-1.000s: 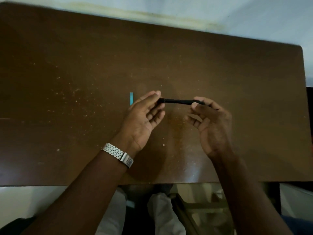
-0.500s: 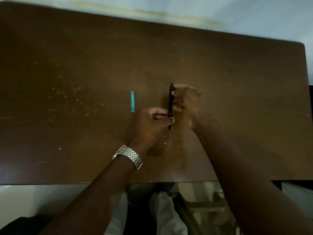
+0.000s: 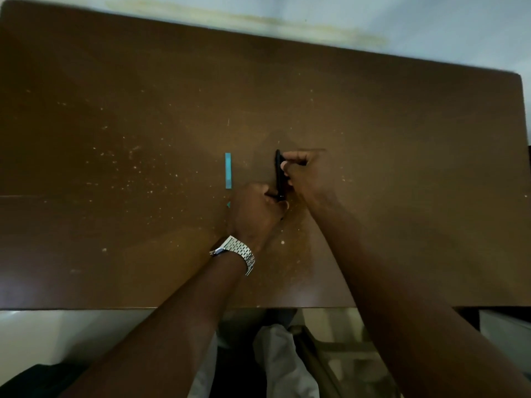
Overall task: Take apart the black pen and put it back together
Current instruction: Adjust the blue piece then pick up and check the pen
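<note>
The black pen stands roughly on end near the middle of the brown table, pointing away from me. My right hand grips its upper part from the right with the fingers curled around it. My left hand, with a metal watch on the wrist, is closed around the pen's lower end. The tip is hidden inside that fist. The pen looks whole; I cannot tell whether any part is loose.
A strip of teal tape is stuck on the table just left of the hands, with a small teal scrap below it. Pale specks dot the table's left half. The near table edge runs under my forearms.
A second ago the pen lay crosswise between my fingertips. It has been turned lengthwise, and my left hand has closed tighter over its lower end.
</note>
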